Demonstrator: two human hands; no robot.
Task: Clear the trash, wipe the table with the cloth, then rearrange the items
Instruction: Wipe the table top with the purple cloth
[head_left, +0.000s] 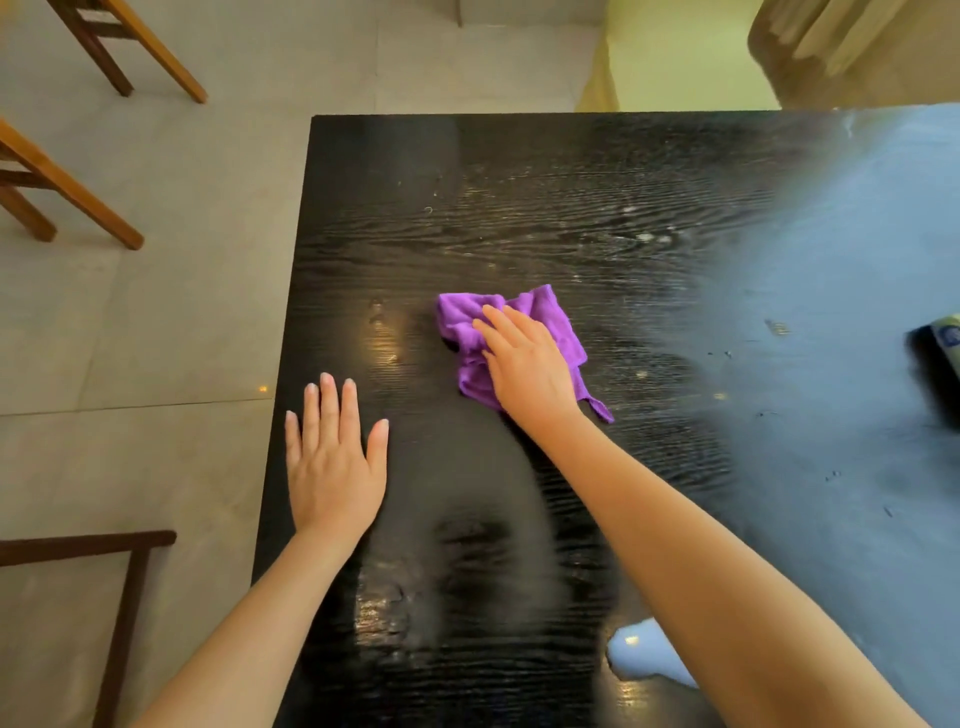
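Note:
A crumpled purple cloth (540, 317) lies near the middle of the black wood-grain table (519, 197). My right hand (524, 364) presses flat on the cloth with straight fingers, covering its near half. My left hand (332, 457) rests flat on the bare table near its left edge, fingers straight and spread, apart from the cloth. Pale specks and smears show on the table beyond and to the right of the cloth.
An object with a pale label (943, 345) is cut off at the right edge of the table. A light blue object (641, 654) shows near the front, partly under my right forearm. Wooden chairs (62, 192) stand on the tiled floor at left.

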